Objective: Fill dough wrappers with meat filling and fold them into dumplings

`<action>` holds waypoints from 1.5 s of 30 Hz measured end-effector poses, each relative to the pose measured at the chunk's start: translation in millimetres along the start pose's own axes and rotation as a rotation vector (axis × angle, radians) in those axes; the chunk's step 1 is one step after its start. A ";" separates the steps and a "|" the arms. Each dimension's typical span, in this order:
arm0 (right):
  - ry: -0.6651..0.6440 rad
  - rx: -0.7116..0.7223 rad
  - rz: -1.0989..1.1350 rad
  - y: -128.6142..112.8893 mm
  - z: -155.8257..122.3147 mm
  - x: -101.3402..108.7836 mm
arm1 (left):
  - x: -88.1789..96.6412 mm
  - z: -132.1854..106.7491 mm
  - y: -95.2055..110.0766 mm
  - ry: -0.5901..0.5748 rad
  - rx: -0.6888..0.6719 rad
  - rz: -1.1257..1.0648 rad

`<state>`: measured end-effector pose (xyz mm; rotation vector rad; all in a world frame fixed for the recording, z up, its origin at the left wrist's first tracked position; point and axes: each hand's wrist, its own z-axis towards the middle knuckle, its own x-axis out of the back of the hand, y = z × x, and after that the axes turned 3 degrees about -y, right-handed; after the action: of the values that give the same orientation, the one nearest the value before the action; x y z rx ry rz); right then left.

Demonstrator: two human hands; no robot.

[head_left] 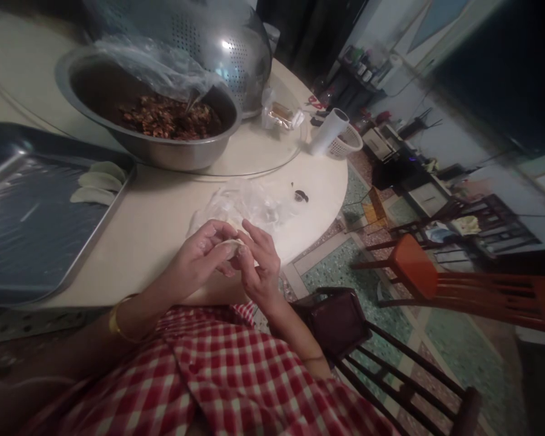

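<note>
My left hand (198,254) and my right hand (258,263) meet at the round table's near edge, both pinched on a pale dumpling (233,245) held between the fingertips. Just beyond them lies a clear plastic bag of wrappers (249,206). A steel bowl (163,151) of dark minced filling (170,118) stands further back, partly covered by plastic film. On the left, a metal tray (36,218) carries three folded dumplings (97,180) at its far corner.
A perforated steel colander (222,48) sits behind the bowl. A white roll (327,130) and small basket (347,142) are at the table's far edge. Dark wooden chairs (345,321) and an orange one (413,266) stand on the tiled floor to the right.
</note>
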<state>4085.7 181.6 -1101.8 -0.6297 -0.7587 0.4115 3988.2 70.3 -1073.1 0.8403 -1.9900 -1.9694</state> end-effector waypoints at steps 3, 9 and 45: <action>0.009 0.046 0.045 1.0 1.1 -0.1 | -0.1 -1.7 3.7 -0.027 0.027 -0.058; 0.052 0.135 0.072 0.9 7.2 -4.5 | -0.2 -4.1 10.7 -0.037 0.091 -0.153; 0.028 0.086 0.121 -4.6 7.5 -10.6 | 8.7 -8.0 8.5 -0.106 0.025 0.101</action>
<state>4073.7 175.1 -1100.0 -0.6016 -0.6743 0.5424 3983.3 58.4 -1066.2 0.6405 -2.0756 -1.9739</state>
